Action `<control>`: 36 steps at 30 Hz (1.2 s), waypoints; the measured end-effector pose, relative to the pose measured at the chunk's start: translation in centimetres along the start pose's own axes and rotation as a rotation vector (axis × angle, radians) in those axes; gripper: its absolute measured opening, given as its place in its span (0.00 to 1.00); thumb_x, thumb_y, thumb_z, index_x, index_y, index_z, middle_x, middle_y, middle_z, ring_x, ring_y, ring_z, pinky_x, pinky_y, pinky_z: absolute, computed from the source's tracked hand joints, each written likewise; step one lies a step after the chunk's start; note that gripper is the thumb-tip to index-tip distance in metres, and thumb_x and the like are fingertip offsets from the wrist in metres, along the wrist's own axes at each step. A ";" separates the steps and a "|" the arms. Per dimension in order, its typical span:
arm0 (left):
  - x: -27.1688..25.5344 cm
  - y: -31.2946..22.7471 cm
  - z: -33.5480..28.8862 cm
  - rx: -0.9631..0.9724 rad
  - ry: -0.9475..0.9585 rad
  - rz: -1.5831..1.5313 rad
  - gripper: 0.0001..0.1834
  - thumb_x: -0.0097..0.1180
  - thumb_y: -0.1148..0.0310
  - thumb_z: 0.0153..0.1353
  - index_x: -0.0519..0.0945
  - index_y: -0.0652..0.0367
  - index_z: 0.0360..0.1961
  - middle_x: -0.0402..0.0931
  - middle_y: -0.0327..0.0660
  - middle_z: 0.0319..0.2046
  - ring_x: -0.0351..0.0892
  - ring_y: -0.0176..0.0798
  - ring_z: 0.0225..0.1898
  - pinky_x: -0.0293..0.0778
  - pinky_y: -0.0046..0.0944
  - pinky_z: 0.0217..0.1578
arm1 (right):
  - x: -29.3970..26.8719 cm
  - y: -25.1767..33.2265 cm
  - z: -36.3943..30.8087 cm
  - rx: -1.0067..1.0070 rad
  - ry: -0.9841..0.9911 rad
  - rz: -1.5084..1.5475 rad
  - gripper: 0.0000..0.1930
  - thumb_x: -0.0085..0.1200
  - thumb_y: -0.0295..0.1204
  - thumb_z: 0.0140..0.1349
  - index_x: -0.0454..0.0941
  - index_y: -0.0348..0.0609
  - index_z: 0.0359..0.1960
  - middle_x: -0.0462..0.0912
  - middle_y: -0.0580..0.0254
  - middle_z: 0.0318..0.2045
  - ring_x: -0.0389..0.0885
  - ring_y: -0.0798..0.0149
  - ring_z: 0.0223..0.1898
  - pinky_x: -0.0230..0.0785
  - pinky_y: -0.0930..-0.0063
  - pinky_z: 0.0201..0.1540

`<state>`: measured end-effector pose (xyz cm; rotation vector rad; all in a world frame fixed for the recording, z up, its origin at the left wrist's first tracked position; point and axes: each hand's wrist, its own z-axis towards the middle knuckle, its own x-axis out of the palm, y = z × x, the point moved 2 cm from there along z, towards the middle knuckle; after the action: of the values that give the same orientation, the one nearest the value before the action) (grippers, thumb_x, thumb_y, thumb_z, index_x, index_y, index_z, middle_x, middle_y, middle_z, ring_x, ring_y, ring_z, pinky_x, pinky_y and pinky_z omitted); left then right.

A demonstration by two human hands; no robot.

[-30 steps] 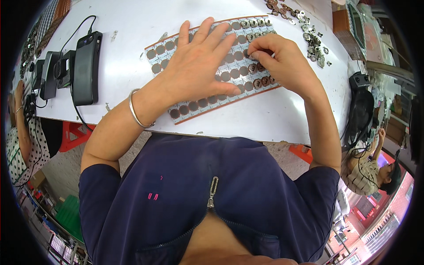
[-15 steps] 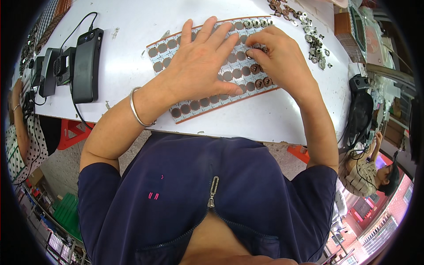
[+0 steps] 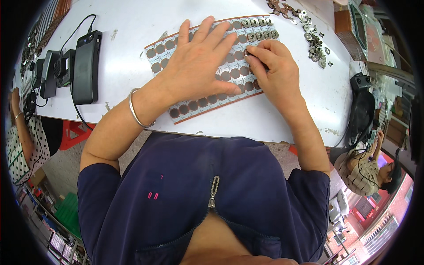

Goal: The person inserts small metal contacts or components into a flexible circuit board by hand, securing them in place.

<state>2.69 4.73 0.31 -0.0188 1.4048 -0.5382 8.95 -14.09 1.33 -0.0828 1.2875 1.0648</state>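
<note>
- navy zip-neck shirt (image 3: 185, 163), lower middle of the frame: short pink marks (image 3: 153, 195) on the chest, with no word that can be made out.
- left hand (image 3: 196, 62), upper middle: open, palm down, fingers spread over the panel and hiding many of its discs; a silver bangle (image 3: 131, 106) circles the wrist.
- right hand (image 3: 278, 66), upper middle, right of the other: thumb and forefinger pinch a small dark piece (image 3: 247, 52), mostly hidden by the fingertips; the other fingers curl inward.
- component panel (image 3: 212, 110), upper middle, slanting on the white table (image 3: 123, 62) under both hands: rows of dark round discs, orange-brown edges, printing too fine to read. silvery metal parts (image 3: 260, 35) sit in its upper right rows; the right hand covers the lower right corner.
- black oblong device (image 3: 87, 68), upper left, cable plugged into its top; black adapters (image 3: 52, 75) beside it.
- loose metal parts (image 3: 316, 44), upper right, silvery and coppery, scattered directly on the table.
- brown-edged stack (image 3: 346, 33), upper right, clear plastic near it, contents hard to tell.
- green crate (image 3: 68, 216), lower left, blurred; its inside cannot be made out.
- one person in polka dots (image 3: 37, 143), far left, and another in a striped top (image 3: 360, 174), right, both partly cut off or hidden.
</note>
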 end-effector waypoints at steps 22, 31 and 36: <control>0.0 -0.8 -0.3 0.098 0.065 -0.074 0.60 0.71 0.33 0.41 0.68 0.65 0.68 0.60 0.57 0.70 0.50 0.64 0.74 0.43 0.70 0.71 | -4.6 -9.2 5.0 0.194 -0.063 -0.133 0.12 0.52 0.23 0.66 0.86 0.48 0.45 0.83 0.59 0.43 0.84 0.51 0.40 0.75 0.62 0.47; -0.1 -0.9 -0.2 0.111 0.080 -0.082 0.61 0.72 0.33 0.38 0.68 0.64 0.67 0.59 0.56 0.71 0.49 0.63 0.75 0.42 0.69 0.71 | -5.9 -9.6 5.0 0.157 -0.038 -0.137 0.11 0.52 0.24 0.66 0.86 0.45 0.45 0.84 0.55 0.40 0.83 0.50 0.39 0.75 0.62 0.48; -0.2 -0.7 -0.3 0.128 0.095 -0.082 0.61 0.71 0.32 0.39 0.68 0.64 0.68 0.59 0.56 0.71 0.48 0.62 0.75 0.41 0.68 0.72 | -5.1 -9.8 4.2 0.200 -0.009 -0.128 0.10 0.52 0.24 0.66 0.86 0.44 0.43 0.84 0.55 0.39 0.83 0.50 0.40 0.75 0.61 0.48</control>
<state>2.19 4.25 0.67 0.0528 1.4644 -0.7039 19.13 -20.02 2.10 -0.0091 1.3553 0.8228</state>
